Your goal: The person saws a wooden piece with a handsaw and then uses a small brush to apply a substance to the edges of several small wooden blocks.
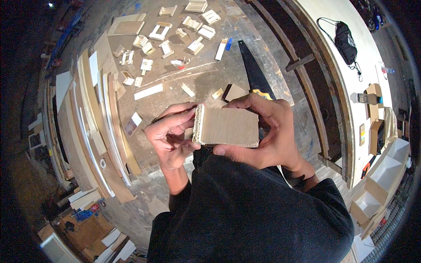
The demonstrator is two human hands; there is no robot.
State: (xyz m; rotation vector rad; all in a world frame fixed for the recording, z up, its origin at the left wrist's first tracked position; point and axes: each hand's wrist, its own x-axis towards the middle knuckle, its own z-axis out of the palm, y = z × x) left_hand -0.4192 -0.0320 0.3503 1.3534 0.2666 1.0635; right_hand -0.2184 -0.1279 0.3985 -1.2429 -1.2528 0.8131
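A small rectangular piece of light brown wood board [230, 127] is held up in front of my chest. My right hand [277, 129] wraps round its right end, thumb on the near edge and fingers on the far edge. Along the board's left end stands a narrow pale strip of wood [198, 125] with a rough edge. My left hand [169, 129] pinches that strip against the board, fingers at the far end and thumb at the near end. Just beyond my right hand lies a hand saw [253, 65] with a dark blade, its yellow-marked handle partly hidden.
Several small wooden assemblies [160, 31] and offcuts are scattered over the worn work surface. Long boards and strips [94, 131] are stacked at the left. On the right, a white tabletop [337, 83] carries a black drawstring bag [345, 43], a bottle [368, 98] and open boxes [386, 173].
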